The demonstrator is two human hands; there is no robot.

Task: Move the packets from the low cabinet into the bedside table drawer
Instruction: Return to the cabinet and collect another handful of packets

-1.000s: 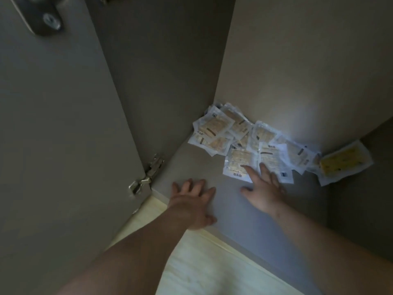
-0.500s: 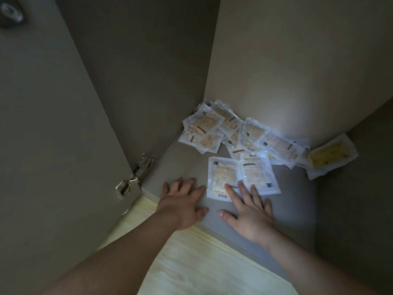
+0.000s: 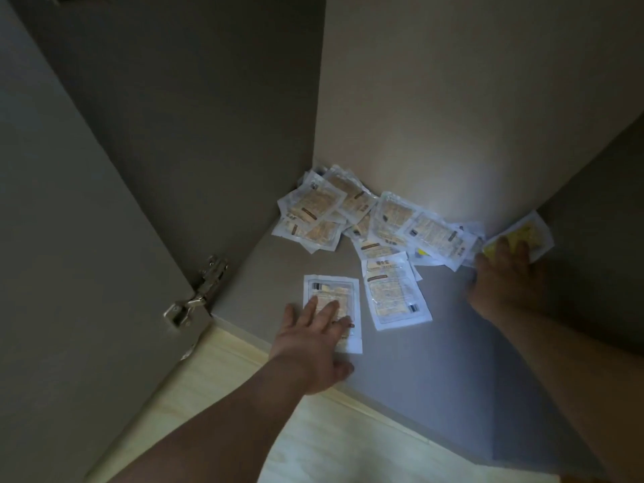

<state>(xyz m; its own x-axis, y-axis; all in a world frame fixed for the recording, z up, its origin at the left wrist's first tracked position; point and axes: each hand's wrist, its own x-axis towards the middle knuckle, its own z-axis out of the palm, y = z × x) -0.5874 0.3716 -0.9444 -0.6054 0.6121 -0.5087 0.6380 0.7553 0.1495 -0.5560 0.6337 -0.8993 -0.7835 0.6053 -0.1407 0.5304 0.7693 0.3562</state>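
Note:
Several clear packets with tan contents (image 3: 352, 210) lie heaped at the back of the low cabinet floor (image 3: 435, 360). Two packets lie apart nearer the front: one (image 3: 339, 291) under my left hand (image 3: 313, 339), whose straight fingers rest flat on it, and one (image 3: 395, 296) just to its right, untouched. At the back right corner a yellow packet (image 3: 533, 233) leans against the wall; my right hand (image 3: 507, 277) lies on it with its fingers spread over its lower part.
The open cabinet door (image 3: 69, 273) with its metal hinge (image 3: 198, 294) stands at the left. A pale wooden floor (image 3: 313, 430) runs in front of the cabinet. The cabinet's right wall (image 3: 599, 203) closes in beside the yellow packet.
My right hand left the two front packets and reached to the yellow packet at the back right. My left hand slid right onto the nearer front packet.

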